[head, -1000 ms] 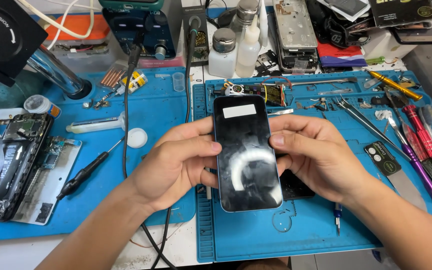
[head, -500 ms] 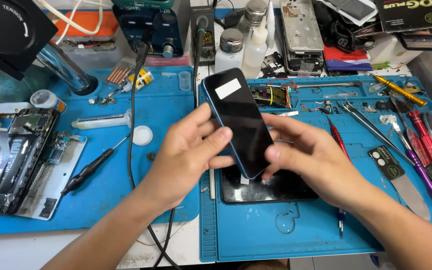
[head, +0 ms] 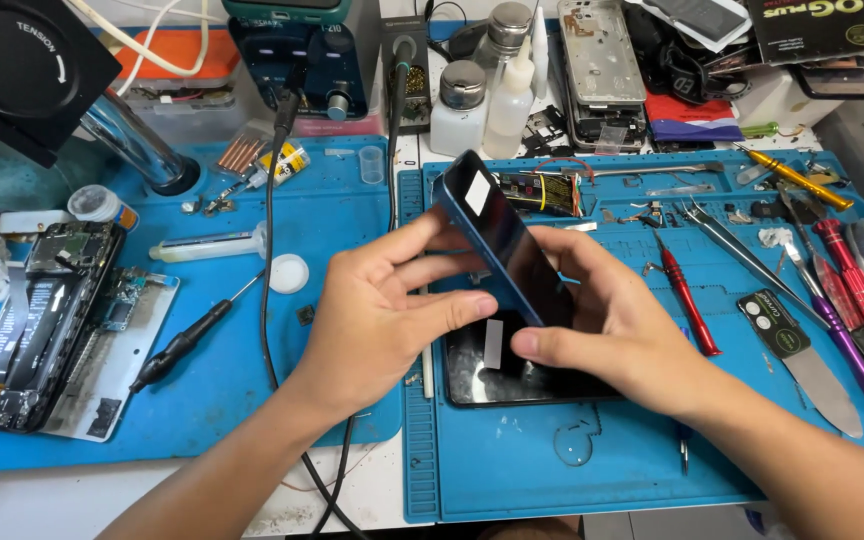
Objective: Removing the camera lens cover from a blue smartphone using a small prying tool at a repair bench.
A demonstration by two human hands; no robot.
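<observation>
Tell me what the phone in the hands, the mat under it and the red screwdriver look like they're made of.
Phone: glossy black face that looks like glass, with a blue rim, probably painted metal, though that is uncertain. Blue mat: matte and moulded with shallow trays, likely silicone or rubber. Red screwdriver: smooth shiny red handle, probably anodised metal, with a bare metal tip.

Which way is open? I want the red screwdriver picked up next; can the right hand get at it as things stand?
Probably not yet: the right hand helps hold the blue phone. The red screwdriver lies uncovered just beside it.
</observation>
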